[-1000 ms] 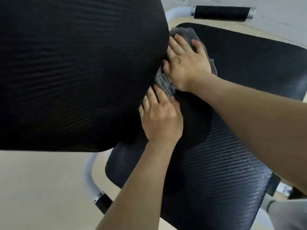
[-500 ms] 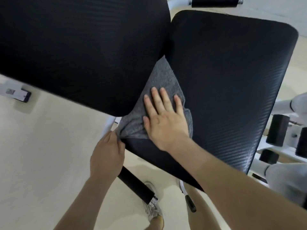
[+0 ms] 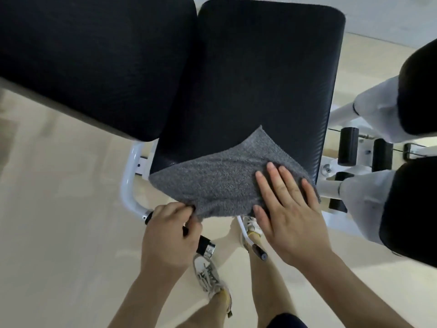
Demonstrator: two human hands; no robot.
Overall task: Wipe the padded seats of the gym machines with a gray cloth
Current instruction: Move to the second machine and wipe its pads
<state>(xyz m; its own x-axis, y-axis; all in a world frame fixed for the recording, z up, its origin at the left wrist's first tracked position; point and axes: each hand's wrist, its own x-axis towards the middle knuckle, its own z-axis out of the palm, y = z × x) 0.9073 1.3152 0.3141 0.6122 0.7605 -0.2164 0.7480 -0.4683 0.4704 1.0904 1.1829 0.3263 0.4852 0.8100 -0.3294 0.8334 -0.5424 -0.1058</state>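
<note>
Right hand (image 3: 289,214) flat, palm down, fingers spread, left hand (image 3: 169,235) curled in a pinching grip, both forearms extended forward

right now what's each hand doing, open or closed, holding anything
Left hand: closed, pinching the near edge of the gray cloth.
Right hand: open and flat, fingers spread, pressing the cloth onto the padded seat.

Pale beige floor (image 3: 59,233) under white machine frames (image 3: 128,185); light wall (image 3: 390,15) beyond

Soft even light – edges warped (blurry)
</note>
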